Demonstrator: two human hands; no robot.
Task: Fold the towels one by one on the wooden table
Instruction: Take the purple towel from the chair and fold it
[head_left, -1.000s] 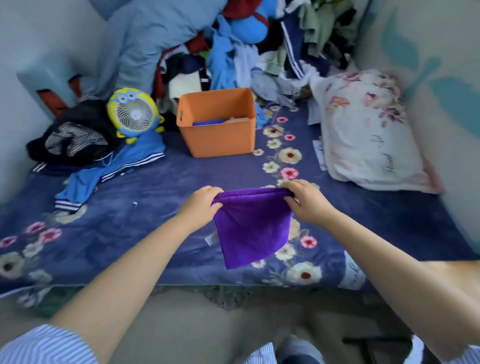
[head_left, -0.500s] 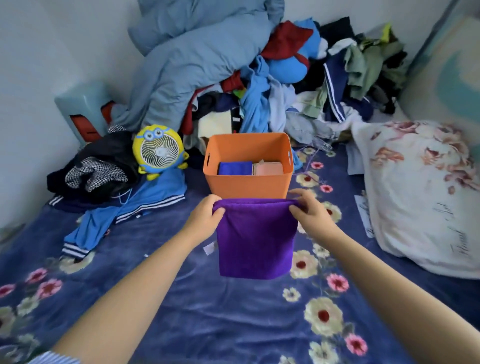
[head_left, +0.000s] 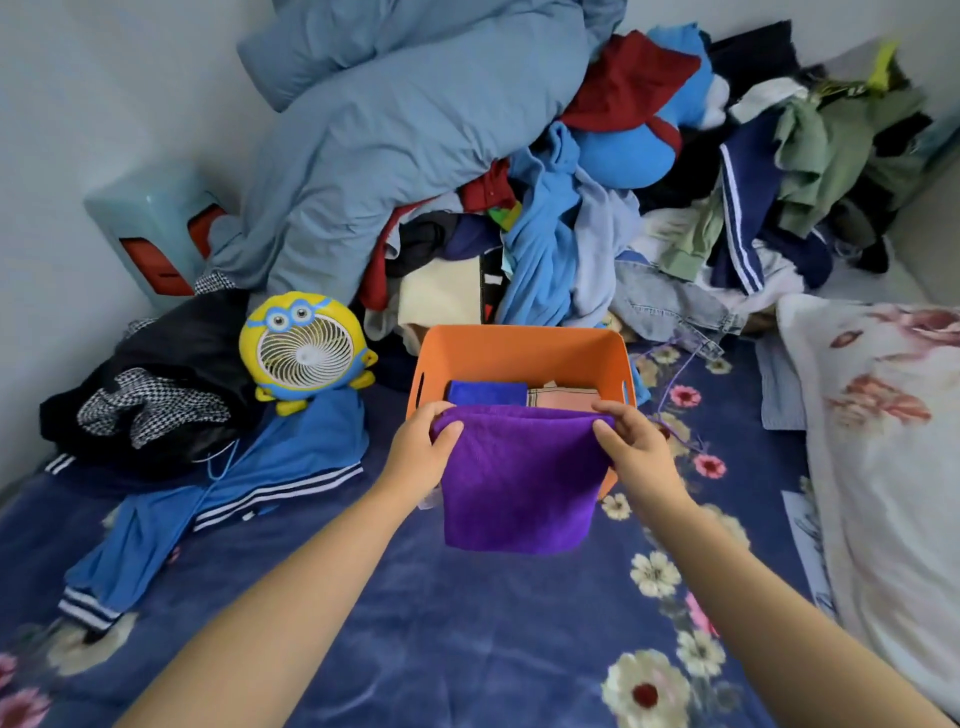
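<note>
Head view: both hands, left (head_left: 415, 457) and right (head_left: 636, 457), pinch the folded purple towel's (head_left: 517, 483) top corners, hanging before the orange bin (head_left: 519, 348) at 12 o'clock.

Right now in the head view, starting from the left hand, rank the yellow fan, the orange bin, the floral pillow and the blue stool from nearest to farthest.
1. Orange bin, just beyond the left hand, which grips the purple towel.
2. Yellow fan, to the hand's upper left.
3. Blue stool, far left by the wall.
4. Floral pillow, far right, past the right hand.
Stool and pillow are close to call.
</note>
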